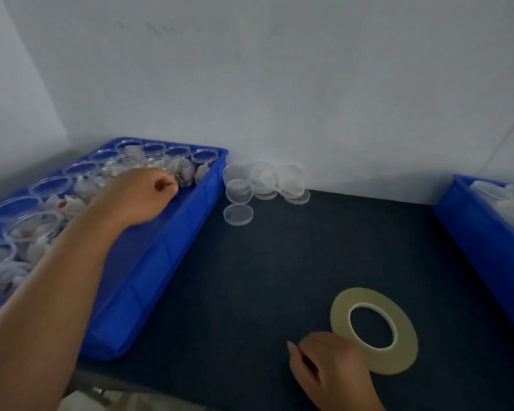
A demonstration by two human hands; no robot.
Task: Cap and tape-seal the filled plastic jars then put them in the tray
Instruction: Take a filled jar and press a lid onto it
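A blue tray [172,241] on the left holds several open clear jars [177,152] filled with whitish pieces. My left hand [143,194] reaches into that tray with its fingers curled beside a filled jar [187,173]; the fingertips are hidden and blurred, so a grip is not visible. A flat yellowish tape roll [398,318] lies on the dark table [279,262]. My right hand [330,369] rests on the table, its relaxed fingers at the roll's near left edge. A loose pile of clear lids [264,182] lies against the wall.
A second blue tray [472,232] at the right edge holds clear lidded jars [502,194]. A white wall closes off the back and the left. The table's front edge runs below the left tray.
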